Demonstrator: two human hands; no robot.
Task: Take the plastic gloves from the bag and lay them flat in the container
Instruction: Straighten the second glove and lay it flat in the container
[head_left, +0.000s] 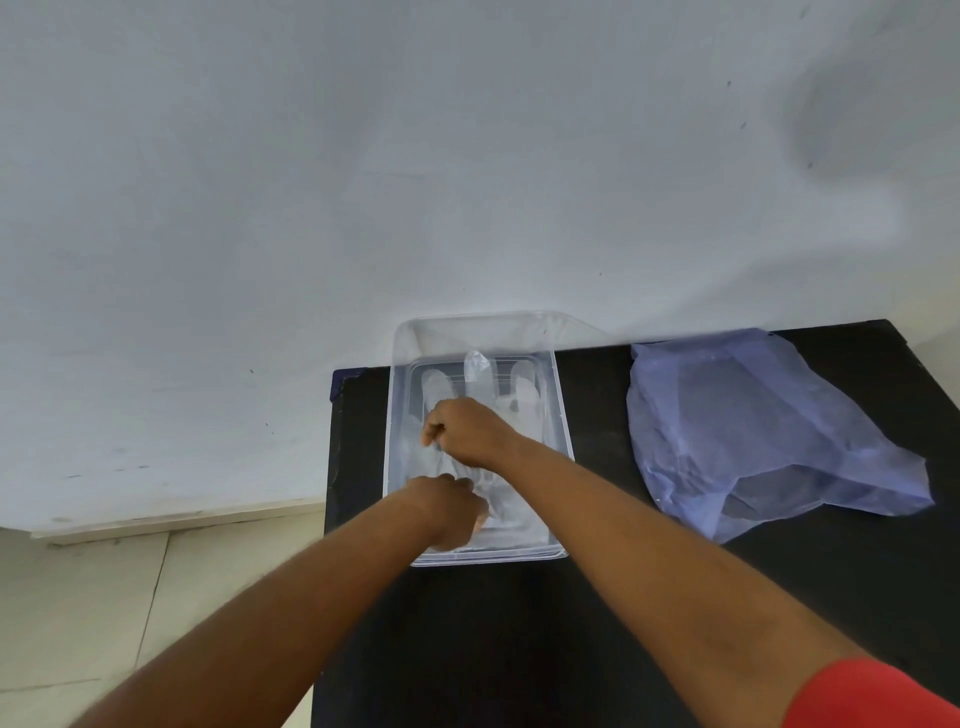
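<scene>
A clear plastic container (558, 415) stands on the black table (519, 623) against the wall. A see-through plastic glove (478, 371) lies inside it, fingers pointing toward the wall. My right hand (470, 431) is inside the container over the glove's palm, fingers curled and pinching the film. My left hand (449, 512) is at the near end of the container, fingers bent down on the glove's cuff. A crumpled pale blue plastic bag (753, 431) lies to the right of the container; its contents are hidden.
A white wall (467, 156) rises directly behind the table. The table's left edge (330, 467) drops to a beige tiled floor (104, 597). My red sleeve (872, 696) shows at the bottom right.
</scene>
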